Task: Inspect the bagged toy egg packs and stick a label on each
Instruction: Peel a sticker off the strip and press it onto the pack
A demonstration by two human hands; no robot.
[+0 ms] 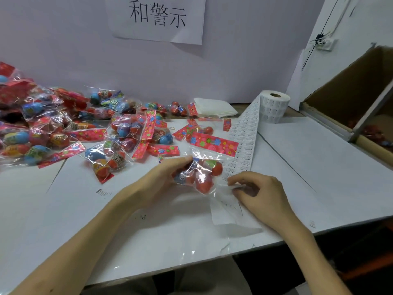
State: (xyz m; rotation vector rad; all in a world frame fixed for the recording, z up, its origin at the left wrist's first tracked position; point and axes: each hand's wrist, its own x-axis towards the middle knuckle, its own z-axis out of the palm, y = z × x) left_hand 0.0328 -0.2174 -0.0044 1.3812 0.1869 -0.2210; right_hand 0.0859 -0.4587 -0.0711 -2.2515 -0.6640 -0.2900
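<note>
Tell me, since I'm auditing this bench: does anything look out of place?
Mildly: a loose red header card lies seemingly bagless beside the label strip, and a small ring sits stray among the egg packs.

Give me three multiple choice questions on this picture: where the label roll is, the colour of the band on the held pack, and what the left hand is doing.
1. Where is the label roll? A on the floor. B at the far side of the table, right of the pile of packs. C on a shelf.
2. The header band of the held pack is? A plain green. B black. C red with flowers.
3. The left hand is? A gripping the held pack. B lying flat. C pointing upward.
Answers: B, the roll stands near the back wall; C, red printed with flowers shows; A, its fingers curl round the pack.
</note>
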